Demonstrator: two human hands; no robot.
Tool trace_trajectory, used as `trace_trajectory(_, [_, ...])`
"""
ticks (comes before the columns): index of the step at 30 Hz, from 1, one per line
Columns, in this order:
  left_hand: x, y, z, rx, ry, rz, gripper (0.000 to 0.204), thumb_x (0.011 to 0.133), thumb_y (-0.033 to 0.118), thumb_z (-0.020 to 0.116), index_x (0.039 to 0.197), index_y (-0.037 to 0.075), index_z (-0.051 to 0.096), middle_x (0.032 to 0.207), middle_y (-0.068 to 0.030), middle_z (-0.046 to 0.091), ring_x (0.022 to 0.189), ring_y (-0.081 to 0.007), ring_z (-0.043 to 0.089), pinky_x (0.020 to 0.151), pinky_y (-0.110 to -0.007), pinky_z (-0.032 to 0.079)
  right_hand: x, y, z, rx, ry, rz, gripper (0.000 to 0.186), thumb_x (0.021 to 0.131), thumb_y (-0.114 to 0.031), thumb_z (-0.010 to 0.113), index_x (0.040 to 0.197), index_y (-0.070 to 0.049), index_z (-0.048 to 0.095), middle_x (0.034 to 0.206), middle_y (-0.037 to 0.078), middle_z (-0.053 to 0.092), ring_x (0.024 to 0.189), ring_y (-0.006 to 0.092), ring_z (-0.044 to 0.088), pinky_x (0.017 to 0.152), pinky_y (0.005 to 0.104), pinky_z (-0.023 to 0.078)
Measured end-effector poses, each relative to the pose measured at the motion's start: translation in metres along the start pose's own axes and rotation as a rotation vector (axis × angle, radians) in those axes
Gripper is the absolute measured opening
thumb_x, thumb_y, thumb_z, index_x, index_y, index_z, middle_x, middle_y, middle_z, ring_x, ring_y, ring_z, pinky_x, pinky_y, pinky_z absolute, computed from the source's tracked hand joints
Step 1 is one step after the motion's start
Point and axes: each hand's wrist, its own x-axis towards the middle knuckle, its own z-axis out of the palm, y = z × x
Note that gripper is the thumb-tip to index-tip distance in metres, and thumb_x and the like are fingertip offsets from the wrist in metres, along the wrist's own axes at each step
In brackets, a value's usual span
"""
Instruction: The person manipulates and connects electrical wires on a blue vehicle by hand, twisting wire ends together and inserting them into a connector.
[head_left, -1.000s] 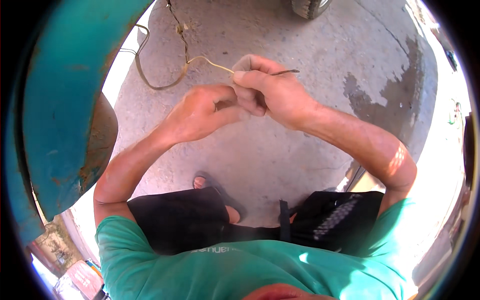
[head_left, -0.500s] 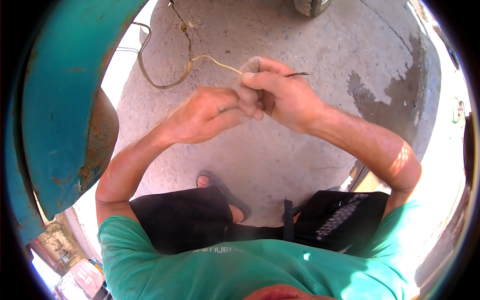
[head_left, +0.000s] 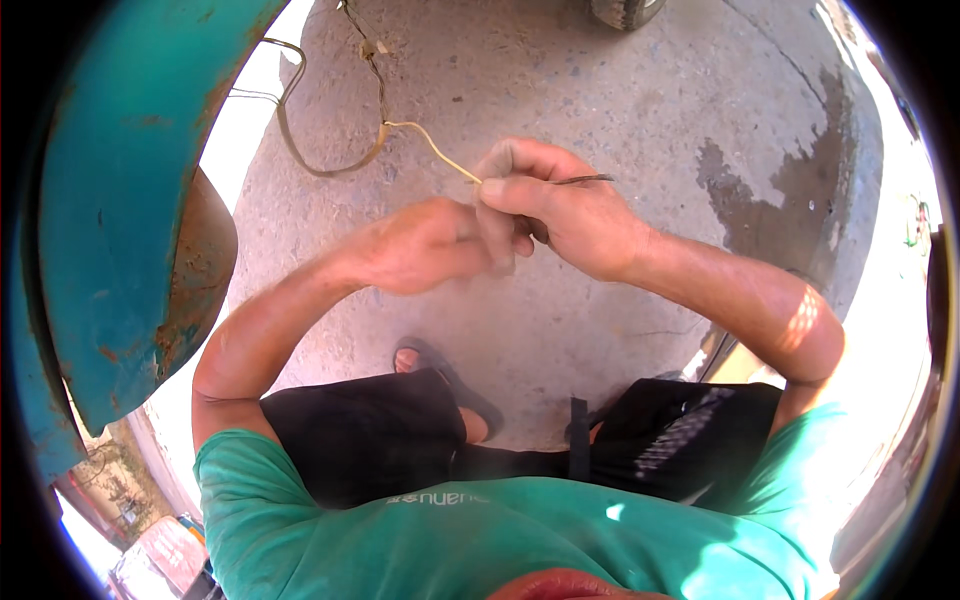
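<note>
A thin yellow wire (head_left: 430, 143) comes off a bundle of wires (head_left: 345, 166) and runs to the fingertips of my right hand (head_left: 570, 215). Thumb and forefinger of that hand pinch it. From behind the same fingers a thin dark strand (head_left: 585, 180) sticks out to the right; whether it belongs to the yellow wire is hidden. My left hand (head_left: 425, 245) is curled, its fingertips against the lower fingers of the right hand. Blur covers the spot where the hands meet, so anything between the left fingers cannot be made out.
Along the left side stands a rusty teal metal panel (head_left: 130, 200), with the wire bundle hanging beside it. A tyre (head_left: 627, 10) shows at the top edge. The concrete floor (head_left: 520, 330) has a dark wet patch (head_left: 770, 205) on the right. My sandalled foot (head_left: 440, 375) is below.
The right hand has come slightly down toward me, and the yellow wire now slopes more steeply to it. My left hand has shifted a little to the right and down, still against the right fingers.
</note>
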Motion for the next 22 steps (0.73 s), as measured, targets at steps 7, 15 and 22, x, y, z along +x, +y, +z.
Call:
trace_trajectory(7, [0.028,-0.031,0.003,0.074,0.202,-0.277,0.033,0.093,0.032,0.056,0.099,0.002,0.069,0.089,-0.0064,0.069,0.080,-0.0189,0.064,0.074,-0.035,0.050,0.021,0.043,-0.036,-0.154,0.251,0.017,0.016,0.098,-0.019,0.050,0.101,-0.005,0.058,0.090,0.006,0.068,0.083,0.0154,0.064,0.073,0.0316,0.050])
trace_trajectory(15, [0.045,-0.136,-0.001,0.691,-0.045,-0.221,0.036,0.090,0.034,0.055,0.099,0.001,0.066,0.096,-0.0231,0.066,0.088,-0.0407,0.063,0.079,-0.048,0.048,0.029,0.119,-0.132,-1.127,0.382,0.080,0.036,0.085,-0.013,0.061,0.120,-0.004,0.058,0.108,0.013,0.069,0.102,0.0297,0.066,0.086,0.0379,0.052])
trace_trajectory(22, [0.083,-0.138,0.015,0.692,-0.182,-0.002,0.049,0.095,0.038,0.056,0.137,0.012,0.055,0.148,-0.0189,0.045,0.138,-0.0291,0.043,0.115,-0.041,0.033,-0.009,0.148,-0.172,-1.391,-0.019,0.510,0.057,0.082,-0.019,0.067,0.134,-0.012,0.047,0.125,0.021,0.059,0.116,0.0373,0.059,0.094,0.0455,0.050])
